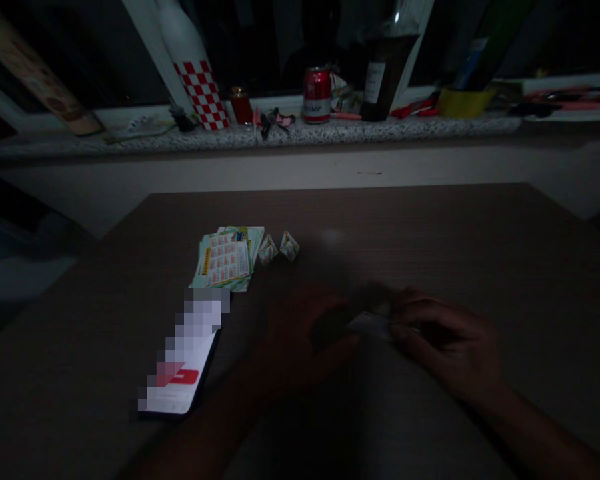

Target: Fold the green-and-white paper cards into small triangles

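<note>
Dim light and motion blur soften both hands. My right hand [450, 343] pinches a small pale piece of paper [373, 325] between thumb and fingers, just above the table. Close to the paper's left end is my left hand [300, 333], its thumb and fingers curved and apart; whether it touches the paper is unclear. Beyond my left hand lies a loose stack of green-and-white printed slips [225, 260]. Two small folded paper pieces [268, 251] stand beside that stack, showing similar print.
A phone [180, 387] with a lit, partly blurred-out screen lies left of my left forearm. Behind the brown table [430, 233], a granite sill [280, 137] carries a red-and-white checkered bottle [203, 93], a red can [317, 93], a dark bottle [380, 83] and a yellow container [463, 102].
</note>
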`<move>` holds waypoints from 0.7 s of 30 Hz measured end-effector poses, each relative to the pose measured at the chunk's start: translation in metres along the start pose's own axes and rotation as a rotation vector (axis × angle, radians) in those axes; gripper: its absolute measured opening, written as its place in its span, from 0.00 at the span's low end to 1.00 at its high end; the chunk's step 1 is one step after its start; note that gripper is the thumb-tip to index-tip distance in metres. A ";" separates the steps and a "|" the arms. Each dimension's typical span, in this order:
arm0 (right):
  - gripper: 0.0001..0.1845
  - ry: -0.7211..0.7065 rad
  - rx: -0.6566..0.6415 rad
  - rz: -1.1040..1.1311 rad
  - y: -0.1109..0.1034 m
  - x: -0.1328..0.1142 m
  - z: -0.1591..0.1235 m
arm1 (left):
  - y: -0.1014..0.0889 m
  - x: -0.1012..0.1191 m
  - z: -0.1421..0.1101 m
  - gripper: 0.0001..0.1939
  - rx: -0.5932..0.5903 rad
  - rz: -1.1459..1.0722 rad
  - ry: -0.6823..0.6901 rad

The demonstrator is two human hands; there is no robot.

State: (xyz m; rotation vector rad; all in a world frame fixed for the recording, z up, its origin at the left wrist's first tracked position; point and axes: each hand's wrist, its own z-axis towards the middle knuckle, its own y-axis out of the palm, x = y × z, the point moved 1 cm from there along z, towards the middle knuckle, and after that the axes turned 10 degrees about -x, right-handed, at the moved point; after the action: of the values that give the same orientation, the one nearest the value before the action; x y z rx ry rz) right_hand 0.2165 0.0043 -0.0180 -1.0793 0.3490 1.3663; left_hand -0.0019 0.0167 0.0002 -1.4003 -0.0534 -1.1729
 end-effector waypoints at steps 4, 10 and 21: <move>0.09 0.033 -0.057 0.072 0.005 0.002 0.000 | 0.007 0.000 0.002 0.05 -0.005 -0.079 0.033; 0.13 -0.062 -0.111 0.006 0.009 -0.002 0.004 | 0.010 0.003 0.002 0.03 0.009 0.119 0.193; 0.13 -0.029 -0.076 0.045 0.004 -0.003 0.001 | 0.014 0.005 0.000 0.04 0.024 0.089 0.193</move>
State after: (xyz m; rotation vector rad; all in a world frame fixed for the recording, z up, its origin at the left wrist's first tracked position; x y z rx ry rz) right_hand 0.2121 0.0020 -0.0166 -1.1187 0.3040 1.4438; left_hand 0.0094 0.0106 -0.0068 -1.2502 0.1288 -1.2239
